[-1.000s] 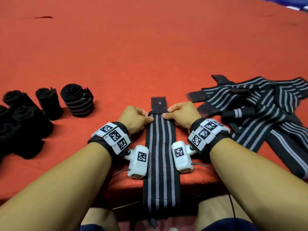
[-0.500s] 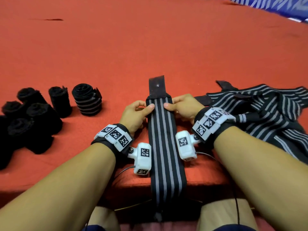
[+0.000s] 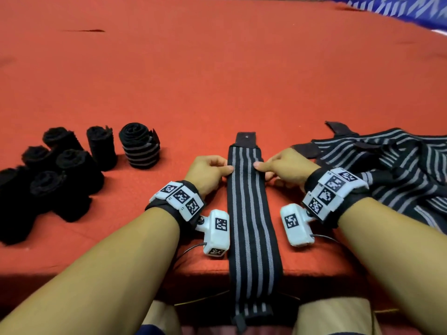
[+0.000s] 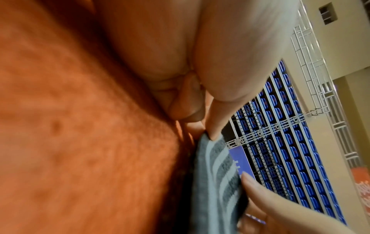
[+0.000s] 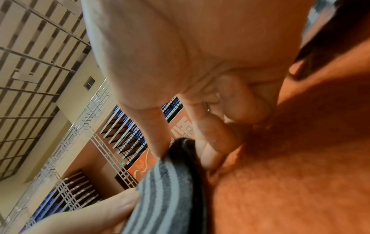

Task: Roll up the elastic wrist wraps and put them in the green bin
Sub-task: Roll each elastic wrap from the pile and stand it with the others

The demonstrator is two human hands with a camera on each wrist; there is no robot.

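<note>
A black wrist wrap with grey stripes point(image 3: 249, 213) lies flat and lengthwise on the red mat, its near end hanging over the mat's front edge. A dark tab point(image 3: 246, 137) sticks out at its far end. My left hand point(image 3: 209, 171) pinches the wrap's left edge near the far end, thumb on top. My right hand point(image 3: 281, 166) pinches the right edge opposite it. The left wrist view shows my left thumb on the striped wrap point(image 4: 218, 182); the right wrist view shows my right thumb and fingers on the wrap's edge point(image 5: 170, 182). No green bin is in view.
Several rolled black wraps point(image 3: 60, 165) stand at the left, one striped roll point(image 3: 140, 148) nearest the hands. A heap of unrolled striped wraps point(image 3: 387, 170) lies at the right. The red mat point(image 3: 217, 68) stretches far ahead; its front edge point(image 3: 96, 269) is close to me.
The wrap has been slid farther away along the mat, so less of it hangs over the front edge. Both hands moved forward with it and still pinch its edges.
</note>
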